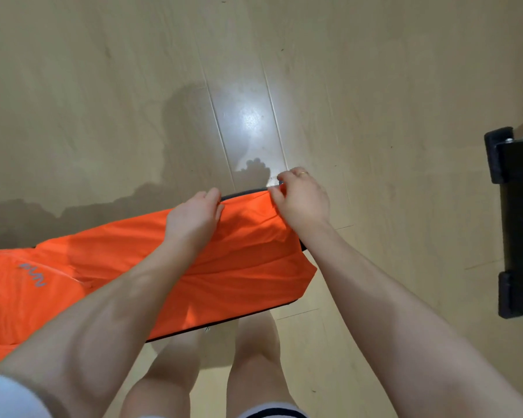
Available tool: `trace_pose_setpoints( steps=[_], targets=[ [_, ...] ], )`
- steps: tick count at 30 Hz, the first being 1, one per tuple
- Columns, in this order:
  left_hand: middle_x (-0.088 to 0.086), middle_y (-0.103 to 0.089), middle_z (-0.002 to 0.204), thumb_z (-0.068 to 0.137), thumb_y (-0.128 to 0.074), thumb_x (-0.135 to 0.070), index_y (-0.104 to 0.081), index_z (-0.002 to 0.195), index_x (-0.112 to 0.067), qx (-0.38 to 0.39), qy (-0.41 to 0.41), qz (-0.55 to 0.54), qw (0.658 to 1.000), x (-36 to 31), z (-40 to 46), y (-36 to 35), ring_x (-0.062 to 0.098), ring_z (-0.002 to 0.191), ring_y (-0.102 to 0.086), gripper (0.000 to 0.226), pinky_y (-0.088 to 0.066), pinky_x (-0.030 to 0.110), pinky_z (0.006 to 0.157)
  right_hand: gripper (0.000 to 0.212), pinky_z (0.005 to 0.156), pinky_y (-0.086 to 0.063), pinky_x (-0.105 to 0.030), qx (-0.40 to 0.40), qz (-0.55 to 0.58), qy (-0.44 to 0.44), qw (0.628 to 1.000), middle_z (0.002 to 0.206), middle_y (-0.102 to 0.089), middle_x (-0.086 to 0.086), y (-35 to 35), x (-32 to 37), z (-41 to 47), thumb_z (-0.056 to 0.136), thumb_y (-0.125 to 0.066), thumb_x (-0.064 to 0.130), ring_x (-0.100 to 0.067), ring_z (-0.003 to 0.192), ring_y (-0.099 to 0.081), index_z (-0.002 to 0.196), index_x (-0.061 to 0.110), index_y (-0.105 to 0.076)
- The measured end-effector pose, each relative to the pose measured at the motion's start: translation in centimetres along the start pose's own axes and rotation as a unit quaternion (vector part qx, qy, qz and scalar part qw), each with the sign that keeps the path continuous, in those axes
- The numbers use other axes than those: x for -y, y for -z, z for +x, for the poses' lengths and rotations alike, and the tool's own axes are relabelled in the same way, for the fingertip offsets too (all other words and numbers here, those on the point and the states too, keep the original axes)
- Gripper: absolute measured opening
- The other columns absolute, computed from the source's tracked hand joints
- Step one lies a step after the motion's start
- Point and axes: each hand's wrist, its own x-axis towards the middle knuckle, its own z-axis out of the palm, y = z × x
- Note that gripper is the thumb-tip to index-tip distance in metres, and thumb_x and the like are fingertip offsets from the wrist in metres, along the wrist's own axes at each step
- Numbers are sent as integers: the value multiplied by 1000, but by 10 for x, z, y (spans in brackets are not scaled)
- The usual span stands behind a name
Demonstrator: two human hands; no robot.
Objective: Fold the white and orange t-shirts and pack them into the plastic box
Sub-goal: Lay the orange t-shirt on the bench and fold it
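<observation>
Nearest, bare knees are showing at six o'clock. Above them a bright orange, smooth-fabric t-shirt (133,267) is being held over the pale wooden floor (344,70), its long axis running from eight o'clock to two o'clock. Its dark-trimmed far edge is being pinched by the left hand (195,214) and the right hand (302,196), fingers curled, side by side.

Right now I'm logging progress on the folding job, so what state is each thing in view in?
Orange shirt: held up off the floor by its dark-trimmed top edge, hanging creased, not yet folded.
Left hand: gripping the shirt's top edge.
Right hand: pinching the same edge, further right.
Black object: standing on the floor at the right, untouched.
White shirt and box: not in view.
</observation>
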Motion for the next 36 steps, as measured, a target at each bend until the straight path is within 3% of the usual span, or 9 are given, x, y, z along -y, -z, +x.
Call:
trace_pose_setpoints(
  steps=[6,10,11,14,15,17,23,32,36],
  targets=[
    [14,-48,104,95,-45,-27,-54,101,-7,-36,-23,-48,998,2,-9,9,37,85,-56,22,-45,42,66,30,79,-49,-36,111,-107,-1,988,108,-63,-19,7,-7,14,86,-41,-2,-37,100,-61,106,3,-63],
    [13,-54,100,95,-44,-27,-53,97,-10,-31,-23,-78,996,6,-10,8,36,92,-56,19,-44,41,70,20,62,-38,-30,59,123,-129,982,76,-59,-13,1,-24,5,90,-46,13,-28,72,-54,78,4,-61],
    [12,-57,100,95,-45,-26,-54,96,-10,-35,-13,-91,995,6,-9,8,35,93,-56,18,-42,40,72,18,58,-37,-28,39,299,-226,926,69,-54,-10,1,-26,5,89,-48,12,-23,67,-49,74,7,-57],
    [15,-61,100,94,-46,-24,-56,96,-9,-49,13,-116,992,8,-7,8,35,96,-56,18,-40,39,73,22,42,-44,-19,43,698,-401,592,49,-53,-1,0,-34,5,94,-47,8,-13,41,-51,73,10,-52],
    [16,-61,101,94,-46,-24,-55,97,-8,-53,16,-117,992,9,-6,8,35,96,-56,19,-41,40,74,21,39,-44,-18,37,723,-409,555,44,-52,1,-3,-34,4,95,-45,7,-9,36,-50,74,10,-52],
    [18,-57,106,93,-47,-22,-54,102,-6,-60,12,-119,991,10,-5,5,36,99,-56,19,-42,43,77,20,41,-42,-18,24,689,-411,596,48,-52,1,-8,-32,-1,94,-45,6,-7,37,-46,76,12,-52],
    [22,-51,111,75,-73,-13,-56,108,-1,-87,-80,-85,989,9,-19,-15,38,93,-60,39,-51,43,70,44,57,-30,-30,49,412,-294,861,55,-38,3,-19,-14,-22,89,-53,39,-13,52,-37,55,19,-35],
    [16,-56,74,75,-46,-42,-54,82,-7,-44,-131,-7,990,36,-53,-44,33,59,-59,37,-51,34,48,23,58,-34,-23,22,454,-231,860,60,-42,9,-34,-21,-58,79,-71,27,-5,54,-40,89,15,-53],
    [17,-56,75,63,-76,-27,-56,85,-6,-13,-121,26,992,48,-63,-48,35,60,-58,36,-50,36,47,20,57,-34,-25,40,373,-247,893,61,-41,6,-32,-9,-66,81,-66,19,-9,55,-39,73,17,-47]
  ],
)
